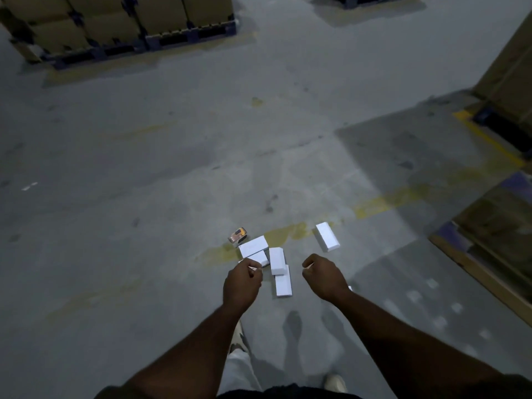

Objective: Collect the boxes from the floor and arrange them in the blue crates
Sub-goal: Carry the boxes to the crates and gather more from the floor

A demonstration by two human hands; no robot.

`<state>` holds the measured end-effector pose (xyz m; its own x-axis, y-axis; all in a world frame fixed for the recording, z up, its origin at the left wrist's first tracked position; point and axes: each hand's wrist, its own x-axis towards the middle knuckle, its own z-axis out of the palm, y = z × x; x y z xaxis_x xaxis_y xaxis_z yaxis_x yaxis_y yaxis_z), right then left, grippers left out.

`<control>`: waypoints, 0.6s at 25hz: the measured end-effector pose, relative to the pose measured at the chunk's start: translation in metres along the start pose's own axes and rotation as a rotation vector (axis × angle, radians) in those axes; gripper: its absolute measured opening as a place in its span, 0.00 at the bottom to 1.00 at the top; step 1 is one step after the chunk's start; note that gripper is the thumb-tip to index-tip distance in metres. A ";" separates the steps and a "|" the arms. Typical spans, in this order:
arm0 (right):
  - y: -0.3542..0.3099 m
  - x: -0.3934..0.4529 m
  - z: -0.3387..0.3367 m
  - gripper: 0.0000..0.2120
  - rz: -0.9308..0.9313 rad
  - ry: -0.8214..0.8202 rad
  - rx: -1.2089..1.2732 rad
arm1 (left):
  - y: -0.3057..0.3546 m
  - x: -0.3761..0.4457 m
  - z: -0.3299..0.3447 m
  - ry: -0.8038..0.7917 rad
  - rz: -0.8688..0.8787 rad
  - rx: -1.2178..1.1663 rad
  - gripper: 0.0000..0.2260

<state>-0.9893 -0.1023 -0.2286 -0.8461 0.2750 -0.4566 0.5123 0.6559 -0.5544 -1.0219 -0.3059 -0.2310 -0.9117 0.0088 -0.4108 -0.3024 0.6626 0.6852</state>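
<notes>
Several white boxes lie on the grey concrete floor in front of me. One white box sits next to a small orange printed box. Two more white boxes lie end to end, and another white box lies apart to the right. My left hand hangs above the cluster with loosely curled fingers and partly hides one box. My right hand hovers to the right, also loosely curled and holding nothing. No blue crate is in view.
Stacked cardboard cartons on dark blue pallets stand at the far left. More palletised cartons line the right edge. Worn yellow floor lines cross under the boxes. My feet are at the bottom.
</notes>
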 end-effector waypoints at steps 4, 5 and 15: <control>-0.060 0.042 0.035 0.08 0.064 0.017 0.063 | -0.009 0.070 -0.038 -0.083 0.047 0.071 0.03; -0.075 0.050 0.043 0.07 0.075 0.023 0.084 | -0.011 0.085 -0.047 -0.100 0.053 0.083 0.03; -0.159 0.133 0.095 0.06 0.126 0.097 0.230 | -0.016 0.215 -0.086 -0.219 0.057 0.183 0.04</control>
<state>-1.1692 -0.2364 -0.2672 -0.7782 0.4176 -0.4690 0.6247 0.4389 -0.6459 -1.2368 -0.3796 -0.2785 -0.8380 0.1979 -0.5085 -0.1793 0.7804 0.5991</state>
